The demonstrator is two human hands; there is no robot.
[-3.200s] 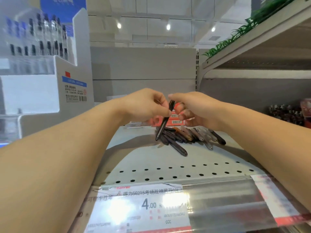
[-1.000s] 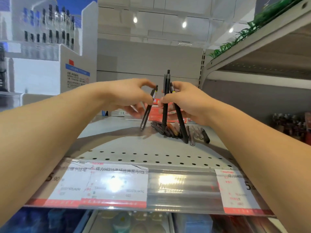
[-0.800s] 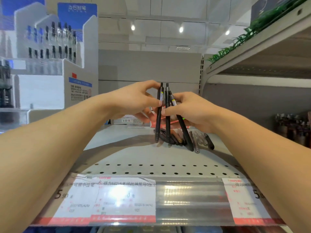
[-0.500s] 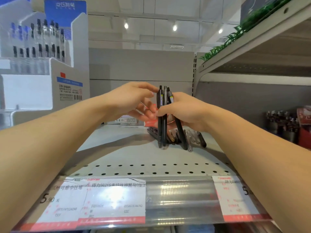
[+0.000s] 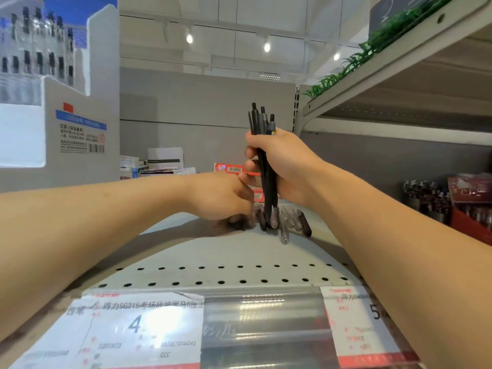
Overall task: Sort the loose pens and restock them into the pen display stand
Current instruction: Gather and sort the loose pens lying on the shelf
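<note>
Black pens, a small bundle [image 5: 267, 166] of them, stand upright in the right hand [image 5: 286, 166], click-buttons at the top and tips resting among the loose pens [image 5: 288, 222] on the shelf [image 5: 239, 251]. The right hand's fingers [image 5: 250, 166] are curled round the bundle's middle, with the thumb across the near side, so the grip is closed firmly on the pens. The loose pens lie in a short row toward the middle of the shelf, well back from its front edge, mostly dark with a few lighter barrels, their ends pointing toward the front.

Just left of the bundle, the left hand [image 5: 221, 195] reaches low to the shelf surface with its fingers bent down at the left end of the loose row; motion blur there hides whether it has hold of a pen, so I cannot tell.

Along the shelf's front edge runs a clear price rail [image 5: 261, 323] with a white label [image 5: 127, 331] at the left and another label [image 5: 356, 323] at the right. At the shelf's far left rises the white and blue pen display stand [image 5: 58, 83], with rows of pens in its upper tiers. Behind the hands, near the back of the shelf, sit red boxes [image 5: 234, 169] with barcodes and a low stack of white boxes [image 5: 162, 161].
</note>
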